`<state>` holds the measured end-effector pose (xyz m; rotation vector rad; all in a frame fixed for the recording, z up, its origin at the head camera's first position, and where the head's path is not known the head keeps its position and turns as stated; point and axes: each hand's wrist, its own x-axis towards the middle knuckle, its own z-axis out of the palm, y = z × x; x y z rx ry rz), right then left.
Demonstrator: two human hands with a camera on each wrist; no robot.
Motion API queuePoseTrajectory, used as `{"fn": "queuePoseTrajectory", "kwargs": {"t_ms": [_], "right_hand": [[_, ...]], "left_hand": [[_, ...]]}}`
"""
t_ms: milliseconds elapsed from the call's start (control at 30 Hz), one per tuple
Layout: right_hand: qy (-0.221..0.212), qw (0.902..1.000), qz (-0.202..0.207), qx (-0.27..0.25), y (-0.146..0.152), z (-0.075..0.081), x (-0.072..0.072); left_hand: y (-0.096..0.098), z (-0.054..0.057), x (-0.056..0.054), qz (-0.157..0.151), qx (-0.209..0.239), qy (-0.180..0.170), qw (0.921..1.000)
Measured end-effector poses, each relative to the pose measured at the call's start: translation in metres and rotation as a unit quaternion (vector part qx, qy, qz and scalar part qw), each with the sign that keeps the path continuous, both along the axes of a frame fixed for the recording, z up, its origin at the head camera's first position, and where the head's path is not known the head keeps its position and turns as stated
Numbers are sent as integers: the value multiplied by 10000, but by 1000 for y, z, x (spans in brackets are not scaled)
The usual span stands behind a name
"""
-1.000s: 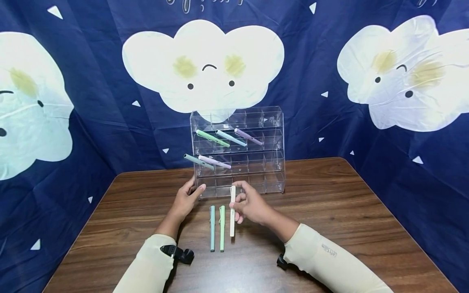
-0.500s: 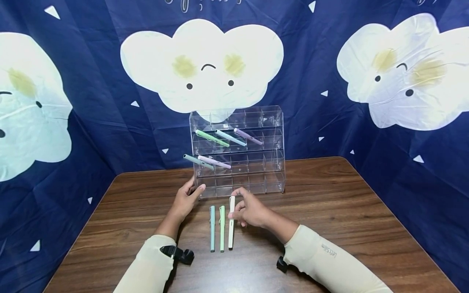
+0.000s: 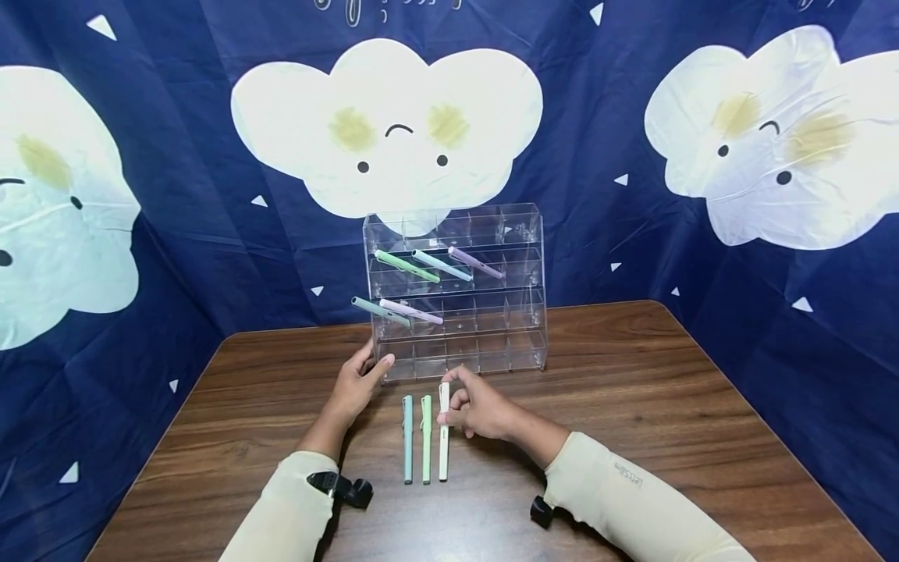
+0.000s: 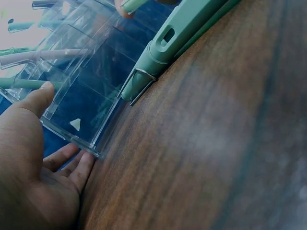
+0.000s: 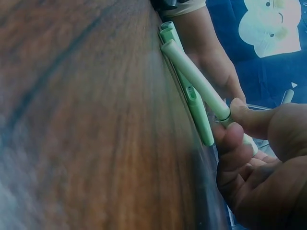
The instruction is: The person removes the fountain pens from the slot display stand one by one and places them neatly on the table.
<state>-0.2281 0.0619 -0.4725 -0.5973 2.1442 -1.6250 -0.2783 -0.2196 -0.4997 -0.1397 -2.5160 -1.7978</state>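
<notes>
My right hand (image 3: pixel 485 407) pinches a white pen (image 3: pixel 444 453) near its clip end; in the right wrist view the pen (image 5: pixel 199 79) slants out from between thumb and fingers. Left of it, a light green pen (image 3: pixel 426 449) and a blue-green pen (image 3: pixel 408 449) lie side by side on the table. A clear acrylic rack (image 3: pixel 492 343) stands behind them. At the rack's lower left edge my left hand (image 3: pixel 357 386) holds on, thumb in front; the left wrist view shows its fingers (image 4: pixel 82 170) at the bottom corner.
The rack's second row holds a green pen (image 3: pixel 407 266), a light blue pen (image 3: pixel 442 264) and a purple pen (image 3: pixel 476 262), all tilted. One row lower lean a grey-green pen (image 3: pixel 379 310) and a pale lilac pen (image 3: pixel 412 311). A blue cloud-print curtain (image 3: pixel 590 265) surrounds the wooden table (image 3: pixel 632 437).
My right hand has brought the white pen away from the rack and down beside the two lying pens, then shifted only slightly. The left hand has stayed at the rack.
</notes>
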Motion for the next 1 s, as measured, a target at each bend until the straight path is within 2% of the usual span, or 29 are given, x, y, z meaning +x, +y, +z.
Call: {"fn": "queuePoseTrajectory", "kwargs": {"t_ms": [167, 500, 767, 1000], "right_hand": [[124, 9998, -28, 179, -1, -5, -1], [-27, 9997, 93, 207, -3, -19, -5], [-179, 9995, 110, 231, -1, -22, -8], [-198, 9996, 85, 198, -3, -19, -5]], "left_hand": [[-1, 0, 0, -31, -68, -9, 10000], [-3, 1, 1, 11, -24, 2, 10000], [-1, 1, -1, 2, 5, 41, 10000], [-1, 0, 1, 10, -5, 26, 10000]]}}
